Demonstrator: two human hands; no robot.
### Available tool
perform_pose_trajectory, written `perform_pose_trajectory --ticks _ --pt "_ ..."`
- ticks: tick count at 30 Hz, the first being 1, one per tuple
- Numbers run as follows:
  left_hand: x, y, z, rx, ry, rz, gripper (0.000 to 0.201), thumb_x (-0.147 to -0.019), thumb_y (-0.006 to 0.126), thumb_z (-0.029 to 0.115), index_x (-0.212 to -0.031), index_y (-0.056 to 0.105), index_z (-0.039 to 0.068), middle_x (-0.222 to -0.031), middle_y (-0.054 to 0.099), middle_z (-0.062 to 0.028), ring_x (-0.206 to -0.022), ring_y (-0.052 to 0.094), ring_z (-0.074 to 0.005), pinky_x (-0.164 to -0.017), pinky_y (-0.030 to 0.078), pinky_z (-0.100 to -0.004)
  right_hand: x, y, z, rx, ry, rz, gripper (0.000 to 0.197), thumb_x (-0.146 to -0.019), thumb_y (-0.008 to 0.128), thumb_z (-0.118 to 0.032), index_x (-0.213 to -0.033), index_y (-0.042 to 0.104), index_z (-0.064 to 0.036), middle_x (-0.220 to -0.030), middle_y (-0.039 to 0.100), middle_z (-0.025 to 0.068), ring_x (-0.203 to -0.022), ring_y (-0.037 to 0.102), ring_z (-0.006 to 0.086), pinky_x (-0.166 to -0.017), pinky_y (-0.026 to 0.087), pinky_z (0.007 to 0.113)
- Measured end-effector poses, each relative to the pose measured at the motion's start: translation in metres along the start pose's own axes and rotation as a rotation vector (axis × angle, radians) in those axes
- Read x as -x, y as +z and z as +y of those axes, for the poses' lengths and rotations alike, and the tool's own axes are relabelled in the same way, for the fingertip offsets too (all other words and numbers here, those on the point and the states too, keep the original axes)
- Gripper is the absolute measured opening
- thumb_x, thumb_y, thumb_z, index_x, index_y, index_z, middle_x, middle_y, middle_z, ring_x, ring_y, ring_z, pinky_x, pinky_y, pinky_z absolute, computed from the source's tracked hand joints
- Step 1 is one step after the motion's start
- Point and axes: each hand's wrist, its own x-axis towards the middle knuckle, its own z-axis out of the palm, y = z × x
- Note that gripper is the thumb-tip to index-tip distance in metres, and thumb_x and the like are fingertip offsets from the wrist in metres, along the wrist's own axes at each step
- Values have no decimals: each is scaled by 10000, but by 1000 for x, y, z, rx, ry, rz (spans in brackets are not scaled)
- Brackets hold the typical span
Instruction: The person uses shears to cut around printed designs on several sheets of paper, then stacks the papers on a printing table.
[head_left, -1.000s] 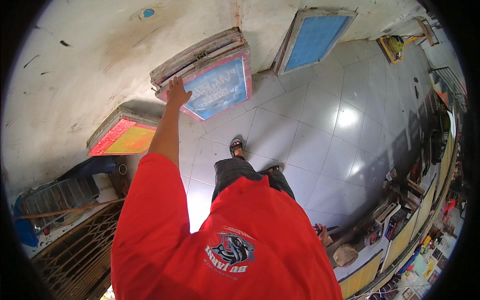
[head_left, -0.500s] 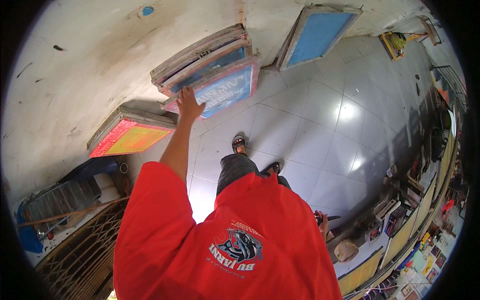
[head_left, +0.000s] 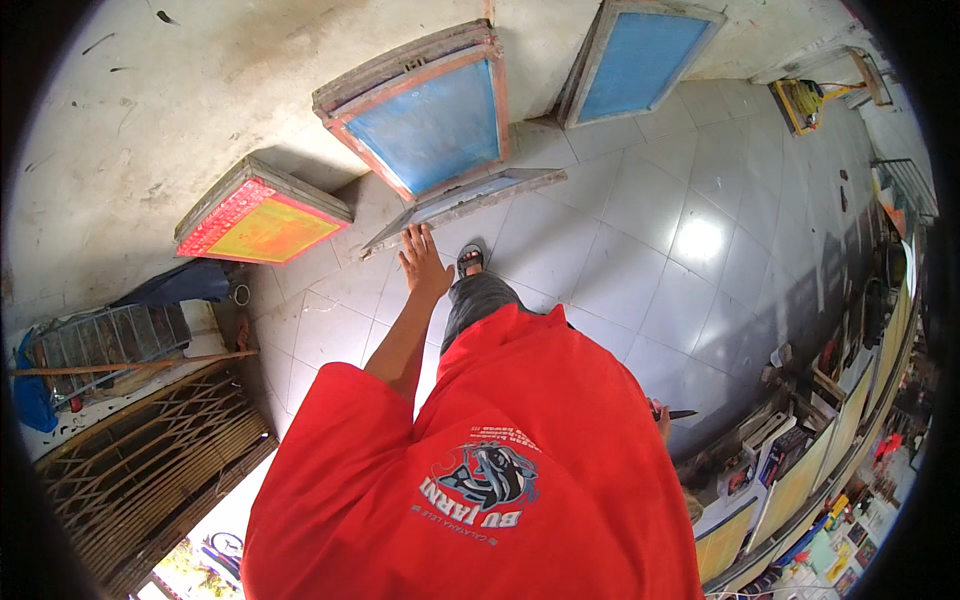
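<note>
My left hand point(head_left: 426, 268) is stretched out, its fingers straight and slightly apart against the near edge of a grey-rimmed, mesh-filled printing screen frame point(head_left: 480, 195). This frame stands steeply tilted away from the wall, seen almost edge-on. Right behind it, a blue screen with a pinkish wooden frame point(head_left: 425, 125) leans on the wall with more frames at its back. Low at my right side, my right hand point(head_left: 661, 420) is mostly hidden by my red shirt. A dark pointed tool point(head_left: 682, 414) sticks out of its closed fingers; its exact kind is unclear.
To the left, a yellow screen with a red border point(head_left: 265, 225) leans on the wall. Another blue screen point(head_left: 640, 65) stands farther right. Grey floor tiles point(head_left: 640, 240) stretch between the wall and a cluttered bench point(head_left: 790, 440). A folding lattice gate point(head_left: 150, 465) is at lower left.
The front screen frame has tipped away from the stack toward me, uncovering the blue one behind. My left hand has come nearer and to the right with it.
</note>
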Motion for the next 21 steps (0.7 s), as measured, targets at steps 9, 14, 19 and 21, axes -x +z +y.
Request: perform_pose_trajectory --ticks 9,14,19,21 --pt "22 37 5 74 -93 24 931 -767 646 361 -1431 72 51 -1469 67 -225 -1361 80 -388 -1047 197 -555 -41 -130 42 124 -142 -122 535 -948 357 -440 -1173 452 36 -1142 526 159 -1027 519 275 -898 430 423" --pt "20 101 -10 2 -78 -281 443 -879 474 228 -1306 404 136 -1370 355 -177 -1300 289 -353 -1027 187 -611 -63 -149 53 -241 13 108 527 -926 402 -463 -1114 506 19 -1075 572 157 -1023 523 284 -907 416 467" --pt "25 113 -6 -14 41 85 294 -882 446 172 -1163 497 102 -1241 460 -155 -1251 358 -338 -968 289 -592 -75 -188 53 5 -161 -135 477 -933 403 -440 -1083 516 -2 -1061 583 152 -1017 526 287 -893 430 462" --pt "22 105 -2 -19 37 30 257 -872 462 169 -1113 514 95 -1195 483 -146 -1225 382 -332 -932 330 -564 -73 -181 52 13 -111 -39 458 -940 397 -424 -1074 518 -4 -1066 577 152 -995 537 284 -873 447 449"
